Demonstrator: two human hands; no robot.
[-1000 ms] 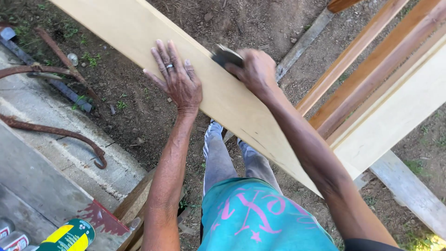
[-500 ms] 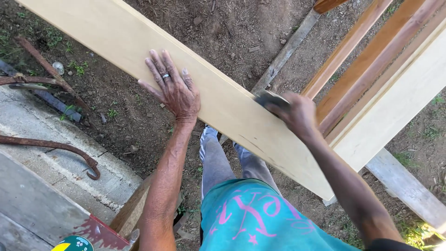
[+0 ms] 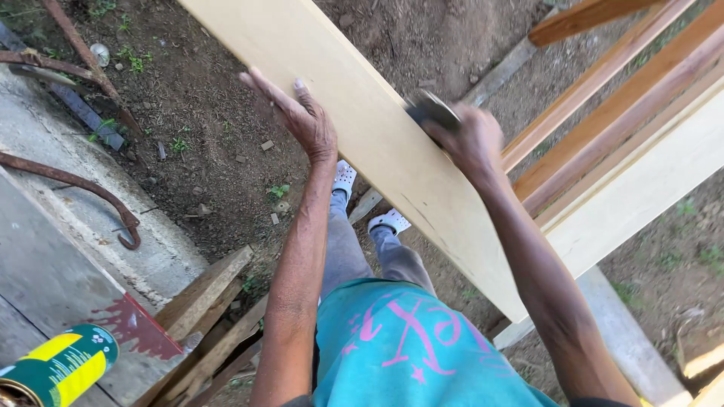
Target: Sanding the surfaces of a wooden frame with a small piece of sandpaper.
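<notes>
A long pale wooden plank (image 3: 354, 120) slants across the view above the dirt ground (image 3: 211, 151). The left hand (image 3: 302, 113) lies flat on its near edge, fingers spread, bracing it. The right hand (image 3: 471, 139) closes its grip around a dark sanding block (image 3: 431, 111), pressing it on the plank's face. A green-and-yellow can (image 3: 56, 369) lies lower left.

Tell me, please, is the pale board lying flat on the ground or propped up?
Propped up: the pale board slants above the dirt, over the person's shoes, with the left hand braced against its edge.
</notes>
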